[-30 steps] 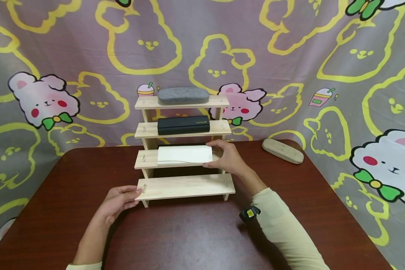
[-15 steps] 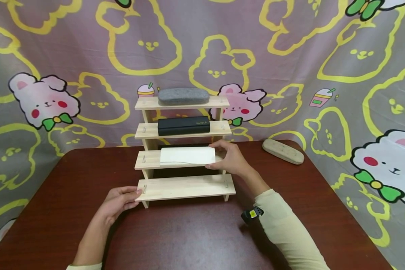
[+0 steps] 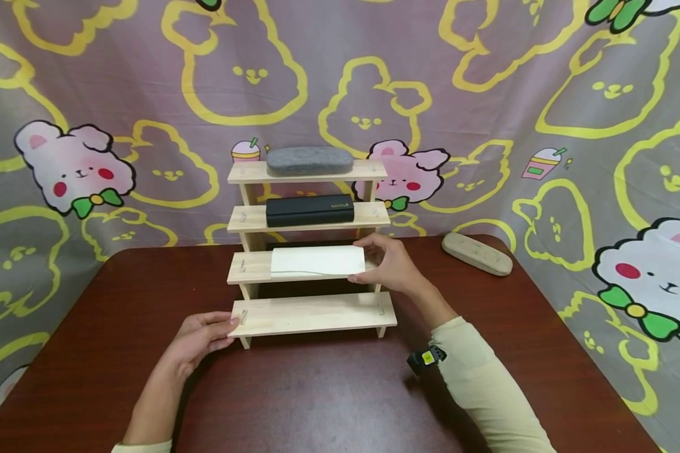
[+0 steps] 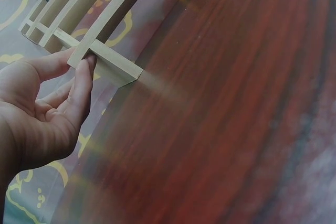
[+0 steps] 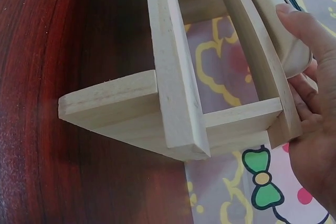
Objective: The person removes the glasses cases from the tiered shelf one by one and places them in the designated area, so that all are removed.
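A four-tiered wooden display rack (image 3: 314, 316) stands on the table. On its second board from the bottom lies a white glasses case (image 3: 317, 260), flap side forward. My right hand (image 3: 393, 267) holds the case's right end between thumb and fingers; the right wrist view has the thumb over the front of the case (image 5: 281, 32). With thumb and fingers, my left hand (image 3: 199, 343) pinches the left end of the lowest board, which the left wrist view shows from the side. A black glasses case (image 3: 309, 211) lies one tier above the white one, and a grey felt case (image 3: 309, 161) on the top board.
A beige glasses case (image 3: 477, 254) lies on the dark reddish table (image 3: 328, 396) at the back right. Behind the table hangs a patterned curtain (image 3: 164, 82), close to the rack. A dark device with a yellow square (image 3: 427, 357) is at the right wrist.
The white glasses case has slid a little to the right along its board, with my right hand on its end. My left hand has stayed on the lowest board.
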Tool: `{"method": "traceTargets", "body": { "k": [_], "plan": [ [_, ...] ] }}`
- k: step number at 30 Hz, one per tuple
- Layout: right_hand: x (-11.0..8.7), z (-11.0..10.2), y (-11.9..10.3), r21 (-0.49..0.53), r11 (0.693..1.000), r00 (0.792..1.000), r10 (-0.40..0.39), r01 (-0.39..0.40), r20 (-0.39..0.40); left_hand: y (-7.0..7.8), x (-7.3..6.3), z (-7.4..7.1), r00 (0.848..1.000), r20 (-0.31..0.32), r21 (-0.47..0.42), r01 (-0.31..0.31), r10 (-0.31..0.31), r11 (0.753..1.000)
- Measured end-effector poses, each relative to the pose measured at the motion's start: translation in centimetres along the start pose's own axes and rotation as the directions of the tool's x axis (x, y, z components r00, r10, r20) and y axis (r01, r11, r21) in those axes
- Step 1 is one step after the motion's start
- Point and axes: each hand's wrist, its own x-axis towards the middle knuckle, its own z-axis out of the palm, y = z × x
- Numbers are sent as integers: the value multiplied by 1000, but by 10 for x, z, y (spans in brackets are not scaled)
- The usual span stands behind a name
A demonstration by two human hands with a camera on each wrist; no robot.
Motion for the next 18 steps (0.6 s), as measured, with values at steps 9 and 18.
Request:
{"method": "traceTargets", "body": {
  "k": [9, 18],
  "plan": [
    [-1, -3, 1, 14, 1000, 1000, -1, 1, -2, 0, 1, -1, 1000, 11, -3, -7, 7, 1000],
    [-7, -7, 0, 30, 1000, 1000, 9, -9, -6, 0, 0, -1, 1000, 11, -3, -8, 8, 1000]
  ]
}}
